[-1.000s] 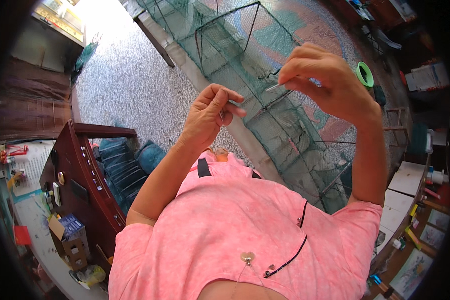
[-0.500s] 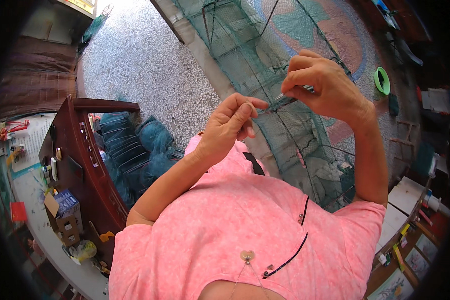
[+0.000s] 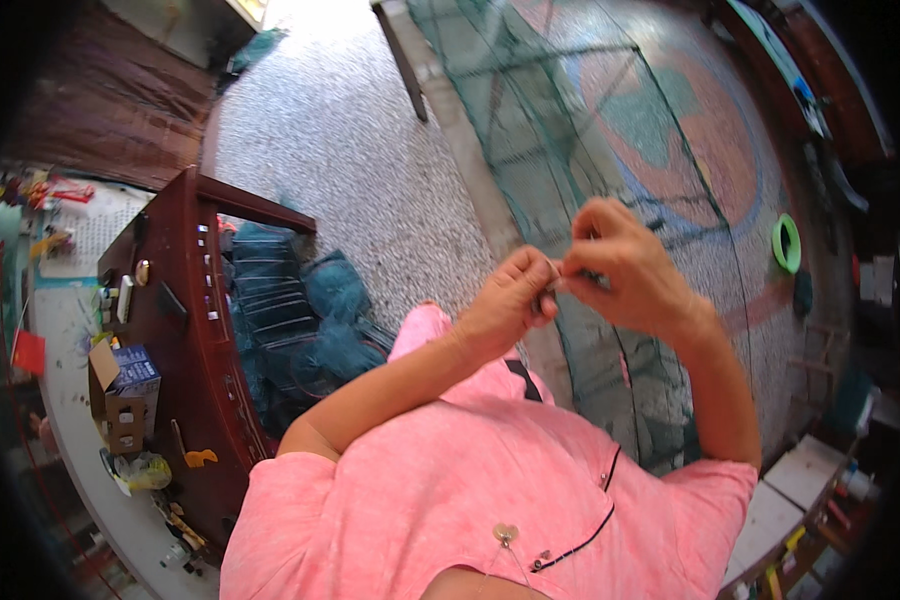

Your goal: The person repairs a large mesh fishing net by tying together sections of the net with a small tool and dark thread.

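My left hand is closed, thumb pressed against the curled fingers, around something too small and blurred to name. Touching or almost touching it, my right hand pinches with thumb and forefinger; a small pale bit shows between the two hands, its kind unclear. Both hands are raised in front of my chest. Beneath and beyond them stretches a long green net with dark cords and a frame, lying over a long pale board or bench. My hands hide part of the netting.
To the left stands a dark red wooden table with a cardboard box beside it. Bundled blue-green nets lie next to that table. A light green basin sits on the floor at the right, near a small wooden stool.
My hands have come together and lower in the view. My right hand has moved down to my left hand, and the slim pale tool at its fingertips no longer shows clearly. The view has shifted.
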The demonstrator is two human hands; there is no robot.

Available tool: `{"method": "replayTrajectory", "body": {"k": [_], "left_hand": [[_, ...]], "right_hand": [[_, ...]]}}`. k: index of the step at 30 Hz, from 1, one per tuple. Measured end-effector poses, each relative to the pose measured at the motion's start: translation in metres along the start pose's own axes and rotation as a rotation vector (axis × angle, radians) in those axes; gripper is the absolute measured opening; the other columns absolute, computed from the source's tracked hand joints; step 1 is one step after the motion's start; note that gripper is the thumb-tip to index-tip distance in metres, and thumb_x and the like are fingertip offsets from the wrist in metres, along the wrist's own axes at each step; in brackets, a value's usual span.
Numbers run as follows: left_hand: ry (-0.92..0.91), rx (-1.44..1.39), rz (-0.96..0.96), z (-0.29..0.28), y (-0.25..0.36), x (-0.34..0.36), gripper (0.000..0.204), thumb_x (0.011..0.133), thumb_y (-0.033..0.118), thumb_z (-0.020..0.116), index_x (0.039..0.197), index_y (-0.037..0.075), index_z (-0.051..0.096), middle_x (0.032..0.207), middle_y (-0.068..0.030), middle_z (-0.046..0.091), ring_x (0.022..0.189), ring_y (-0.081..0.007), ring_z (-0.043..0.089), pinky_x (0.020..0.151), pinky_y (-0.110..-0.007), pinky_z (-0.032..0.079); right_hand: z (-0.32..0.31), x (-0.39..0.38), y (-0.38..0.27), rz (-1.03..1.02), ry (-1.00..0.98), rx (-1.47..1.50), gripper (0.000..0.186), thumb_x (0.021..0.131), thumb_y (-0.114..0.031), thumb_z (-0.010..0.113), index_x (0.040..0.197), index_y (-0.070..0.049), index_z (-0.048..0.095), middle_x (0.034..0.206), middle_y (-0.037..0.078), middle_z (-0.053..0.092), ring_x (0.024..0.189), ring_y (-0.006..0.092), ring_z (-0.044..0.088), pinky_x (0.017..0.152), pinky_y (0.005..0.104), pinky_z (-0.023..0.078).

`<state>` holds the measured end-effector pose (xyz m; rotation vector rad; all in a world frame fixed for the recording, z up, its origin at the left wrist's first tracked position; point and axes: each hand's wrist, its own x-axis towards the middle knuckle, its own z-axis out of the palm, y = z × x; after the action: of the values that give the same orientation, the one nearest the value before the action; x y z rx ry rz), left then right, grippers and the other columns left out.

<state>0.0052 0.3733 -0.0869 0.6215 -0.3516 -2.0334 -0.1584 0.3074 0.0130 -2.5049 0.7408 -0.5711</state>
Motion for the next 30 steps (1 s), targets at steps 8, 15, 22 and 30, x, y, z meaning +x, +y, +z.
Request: {"method": "replayTrajectory", "body": {"k": [8, 15, 22, 30], "left_hand": [[-0.05, 0.198, 0.22, 0.023, 0.008, -0.002, 0.007, 0.09, 0.008, 0.056, 0.093, 0.01, 0.05, 0.084, 0.003, 0.053, 0.076, -0.0048, 0.052, 0.065, -0.02, 0.045], [0.177, 0.709, 0.259, 0.033, 0.016, -0.009, 0.027, 0.082, 0.003, 0.063, 0.107, 0.006, 0.052, 0.089, -0.0011, 0.049, 0.071, -0.0094, 0.046, 0.065, -0.022, 0.043], [-0.207, 1.557, 0.715, 0.042, 0.033, -0.02, 0.029, 0.078, 0.002, 0.062, 0.106, 0.012, 0.059, 0.099, -0.0119, 0.049, 0.082, -0.031, 0.058, 0.068, -0.035, 0.05], [-0.187, 0.915, 0.465, 0.032, 0.052, -0.017, 0.012, 0.096, 0.01, 0.05, 0.092, 0.001, 0.056, 0.104, -0.0099, 0.057, 0.098, -0.0135, 0.054, 0.084, -0.026, 0.043]], "right_hand": [[0.024, 0.004, -0.031, -0.224, 0.038, 0.024, 0.01, 0.066, -0.012, 0.063, 0.075, -0.017, 0.06, 0.08, 0.0, 0.053, 0.085, 0.0198, 0.052, 0.075, 0.034, 0.038], [0.013, 0.013, -0.083, -0.396, -0.104, 0.333, 0.019, 0.073, -0.019, 0.073, 0.086, -0.013, 0.062, 0.082, -0.001, 0.061, 0.084, 0.0184, 0.058, 0.074, 0.0325, 0.043], [-0.04, -0.003, -0.072, -0.079, 0.486, 1.067, 0.025, 0.085, -0.019, 0.067, 0.091, -0.003, 0.048, 0.071, 0.011, 0.062, 0.06, 0.0228, 0.061, 0.055, 0.0315, 0.051], [-0.153, -0.049, -0.022, -0.17, 0.875, 1.231, 0.019, 0.098, -0.022, 0.045, 0.088, -0.006, 0.049, 0.069, 0.002, 0.04, 0.049, 0.0096, 0.028, 0.046, 0.0219, 0.026]]}}
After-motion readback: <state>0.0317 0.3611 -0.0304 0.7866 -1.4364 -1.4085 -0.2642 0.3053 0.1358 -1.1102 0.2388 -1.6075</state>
